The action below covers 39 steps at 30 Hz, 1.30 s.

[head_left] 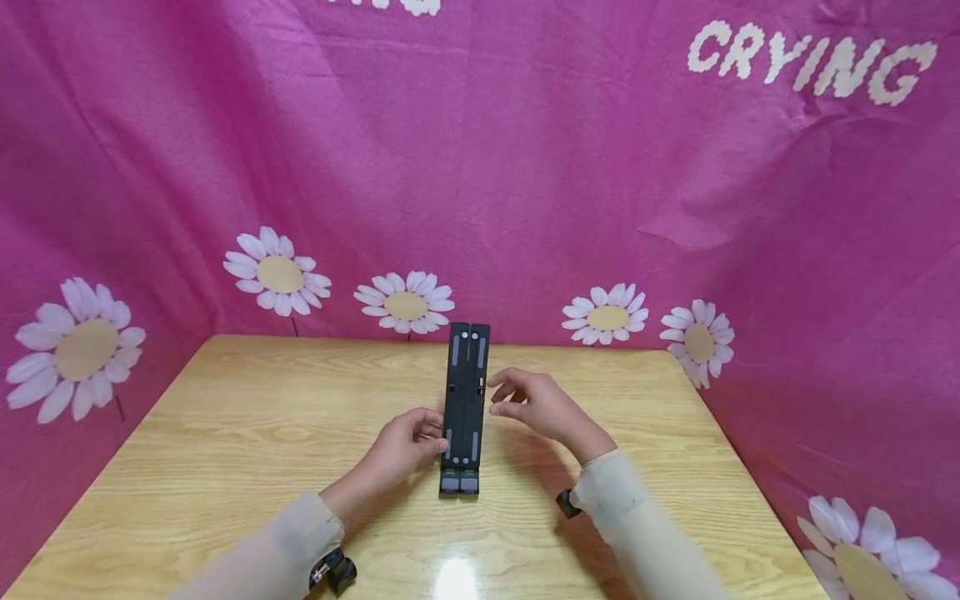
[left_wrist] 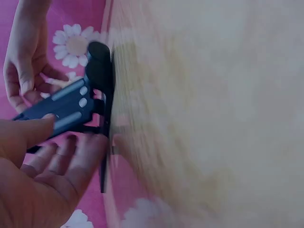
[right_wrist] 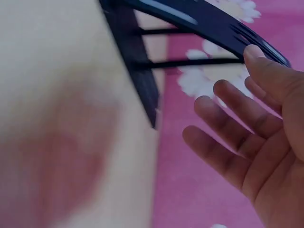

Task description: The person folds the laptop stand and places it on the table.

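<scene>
A black folding laptop stand (head_left: 467,396) is set on the wooden table, its two long arms side by side and its top plate sloping. Grey pads and round studs line the plate. At its left edge is my left hand (head_left: 408,446), thumb tip right at the edge and fingers loosely bent. In the left wrist view the thumb (left_wrist: 35,129) overlaps the plate. My right hand (head_left: 543,408) is just off the right edge, fingers spread and relaxed. From the right wrist view, thin struts (right_wrist: 194,62) join the sloping arm to the base (right_wrist: 135,57).
The wooden table (head_left: 285,392) has a pink cloth (head_left: 510,167) with white daisies behind it and at both sides. Dark wrist cameras (head_left: 341,573) hang under both sleeves. A bright light reflection lies near the table's front.
</scene>
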Each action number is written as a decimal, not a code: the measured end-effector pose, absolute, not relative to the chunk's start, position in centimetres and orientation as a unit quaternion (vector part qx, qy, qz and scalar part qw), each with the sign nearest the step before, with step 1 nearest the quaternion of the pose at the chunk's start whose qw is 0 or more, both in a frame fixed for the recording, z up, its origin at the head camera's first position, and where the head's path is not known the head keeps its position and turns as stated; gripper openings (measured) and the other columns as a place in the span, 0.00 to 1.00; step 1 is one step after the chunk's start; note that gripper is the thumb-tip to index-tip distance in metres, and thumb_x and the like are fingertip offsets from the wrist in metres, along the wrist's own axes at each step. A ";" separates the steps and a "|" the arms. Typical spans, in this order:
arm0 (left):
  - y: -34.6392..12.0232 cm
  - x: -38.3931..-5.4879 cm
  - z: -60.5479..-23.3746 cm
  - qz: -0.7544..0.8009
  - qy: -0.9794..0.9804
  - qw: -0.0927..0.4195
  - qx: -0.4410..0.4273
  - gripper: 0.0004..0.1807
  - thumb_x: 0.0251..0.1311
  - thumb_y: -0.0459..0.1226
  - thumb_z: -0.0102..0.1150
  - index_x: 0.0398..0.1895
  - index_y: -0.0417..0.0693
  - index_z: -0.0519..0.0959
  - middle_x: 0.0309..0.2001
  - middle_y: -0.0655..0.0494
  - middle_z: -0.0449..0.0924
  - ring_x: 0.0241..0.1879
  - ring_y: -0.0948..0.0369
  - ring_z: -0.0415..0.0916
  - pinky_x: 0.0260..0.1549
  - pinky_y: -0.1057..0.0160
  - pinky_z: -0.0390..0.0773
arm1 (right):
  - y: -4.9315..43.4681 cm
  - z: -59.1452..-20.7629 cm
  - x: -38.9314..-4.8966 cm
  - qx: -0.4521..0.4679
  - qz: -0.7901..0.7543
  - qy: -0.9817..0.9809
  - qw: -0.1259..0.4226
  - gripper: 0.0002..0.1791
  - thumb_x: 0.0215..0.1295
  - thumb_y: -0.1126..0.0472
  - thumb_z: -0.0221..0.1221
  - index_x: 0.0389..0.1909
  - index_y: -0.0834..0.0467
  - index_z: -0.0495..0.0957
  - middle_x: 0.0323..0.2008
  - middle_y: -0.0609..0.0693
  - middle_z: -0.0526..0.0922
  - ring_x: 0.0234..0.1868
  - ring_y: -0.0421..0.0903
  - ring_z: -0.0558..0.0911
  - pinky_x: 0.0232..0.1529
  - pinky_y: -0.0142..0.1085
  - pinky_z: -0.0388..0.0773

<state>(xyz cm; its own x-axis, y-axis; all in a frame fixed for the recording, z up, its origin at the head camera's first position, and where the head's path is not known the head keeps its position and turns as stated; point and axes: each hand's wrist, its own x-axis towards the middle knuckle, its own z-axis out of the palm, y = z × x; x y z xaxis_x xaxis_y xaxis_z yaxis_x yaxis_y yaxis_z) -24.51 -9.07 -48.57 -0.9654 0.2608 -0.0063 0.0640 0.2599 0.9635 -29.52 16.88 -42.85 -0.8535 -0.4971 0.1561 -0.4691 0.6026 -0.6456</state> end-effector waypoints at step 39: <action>-8.1 -21.3 -48.5 0.476 0.858 0.086 0.176 0.49 0.48 0.22 0.75 0.75 0.27 0.59 0.69 0.33 0.68 0.62 0.46 0.78 0.50 0.61 0.83 | 16.5 -36.6 -35.7 -0.338 -0.301 0.891 -0.018 0.31 0.64 0.60 0.69 0.68 0.40 0.77 0.67 0.49 0.79 0.64 0.46 0.79 0.53 0.42 0.81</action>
